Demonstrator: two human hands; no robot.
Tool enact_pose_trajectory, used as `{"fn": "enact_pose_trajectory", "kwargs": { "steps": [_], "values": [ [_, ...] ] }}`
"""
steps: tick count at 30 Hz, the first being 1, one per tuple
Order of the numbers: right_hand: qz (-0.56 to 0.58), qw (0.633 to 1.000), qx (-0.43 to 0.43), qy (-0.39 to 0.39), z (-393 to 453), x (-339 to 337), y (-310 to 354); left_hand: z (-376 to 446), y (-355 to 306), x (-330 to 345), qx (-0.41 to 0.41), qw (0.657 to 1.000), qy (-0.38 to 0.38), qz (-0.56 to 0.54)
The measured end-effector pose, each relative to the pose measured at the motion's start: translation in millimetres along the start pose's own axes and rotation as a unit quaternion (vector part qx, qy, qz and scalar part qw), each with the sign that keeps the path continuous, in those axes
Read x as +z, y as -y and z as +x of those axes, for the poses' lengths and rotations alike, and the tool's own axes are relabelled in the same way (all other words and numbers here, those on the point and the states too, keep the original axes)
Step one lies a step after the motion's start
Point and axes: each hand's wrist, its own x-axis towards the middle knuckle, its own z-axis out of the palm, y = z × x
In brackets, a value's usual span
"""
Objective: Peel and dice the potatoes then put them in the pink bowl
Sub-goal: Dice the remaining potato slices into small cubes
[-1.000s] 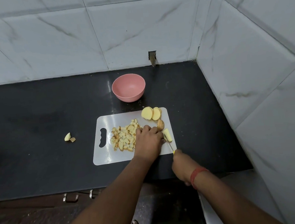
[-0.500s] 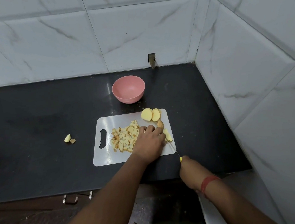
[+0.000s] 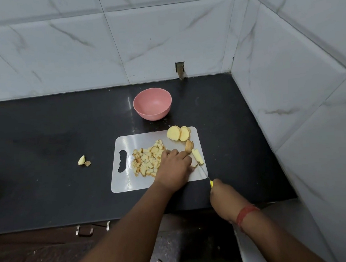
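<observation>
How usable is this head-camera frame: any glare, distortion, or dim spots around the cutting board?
Head view: wide-angle bending curves the wall tiles and counter edge; the cutting board shows soft glare near its front left; the black counter reads dim, with faint reflections by the pink bowl; the knife blade is thin and hard to make out; diced potato stays clear.

Left hand palm-down, right hand clenched
</observation>
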Motion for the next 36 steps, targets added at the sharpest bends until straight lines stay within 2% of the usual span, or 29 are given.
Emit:
{"fn": "enact_pose_trajectory", "kwargs": {
  "steps": [17,27,36],
  "values": [
    [-0.009,0.998,-0.025,0.063,-8.4,1.9,8.8,-2.3,-2.5,6.7,-0.045,0.999,-0.008,-0.005],
    [0.005,0.998,-0.051,0.028,-12.7,-9.6,15.2,-9.5,6.5,18.2,-0.061,0.995,-0.068,-0.036],
    [0.003,0.998,-0.028,0.056,-0.8,-3.2,27.1,-9.0,3.8,14.1,-0.077,0.995,-0.059,-0.028]
  ]
}}
